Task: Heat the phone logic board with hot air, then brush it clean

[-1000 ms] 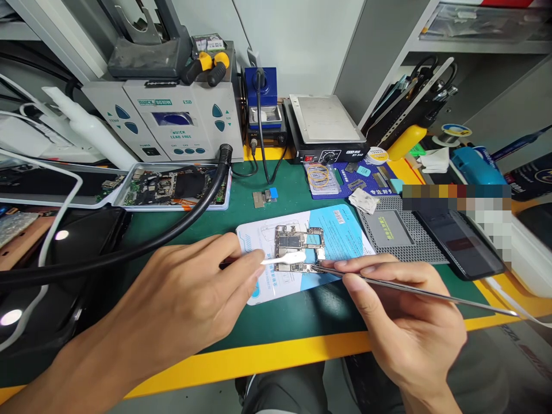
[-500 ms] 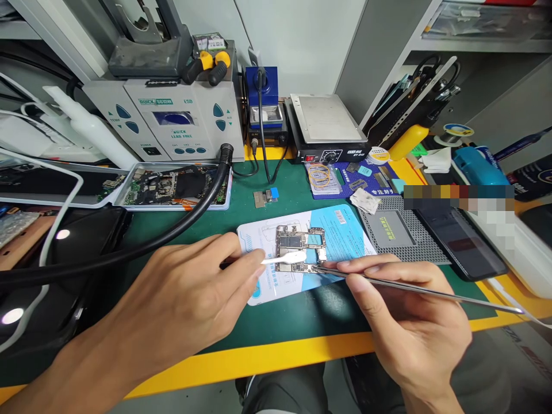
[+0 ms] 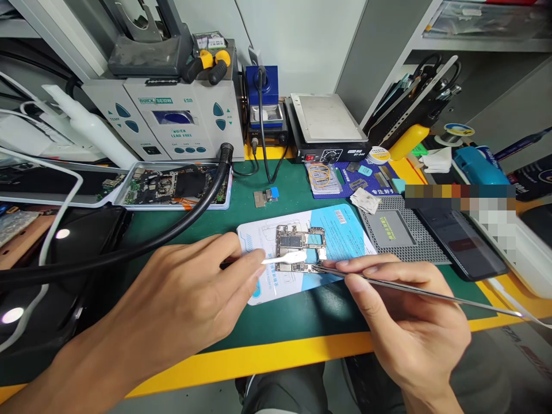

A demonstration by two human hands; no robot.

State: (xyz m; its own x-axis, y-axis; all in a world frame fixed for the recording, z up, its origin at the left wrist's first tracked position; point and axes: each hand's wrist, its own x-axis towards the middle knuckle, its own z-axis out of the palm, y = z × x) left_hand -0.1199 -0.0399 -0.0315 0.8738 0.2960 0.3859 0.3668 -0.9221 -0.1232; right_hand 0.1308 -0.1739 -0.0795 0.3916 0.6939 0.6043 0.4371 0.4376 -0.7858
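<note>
A small phone circuit board [image 3: 291, 242] lies on a blue and white printed card [image 3: 340, 236] in the middle of the green mat. Pinched in my left hand [image 3: 202, 290] is a white swab [image 3: 293, 258], its padded head over the lower part of the board. My right hand [image 3: 409, 316] is closed around metal tweezers [image 3: 401, 286]. Their tips meet the board's lower right edge; whether they grip anything there is too small to tell.
A thick black hose [image 3: 190, 224] arches across the left from a hot air station [image 3: 164, 121]. Behind stands a heating plate [image 3: 328, 118]. Opened device parts [image 3: 172, 184] sit at left. A perforated metal plate [image 3: 401, 224] and a dark phone [image 3: 461, 241] lie at right.
</note>
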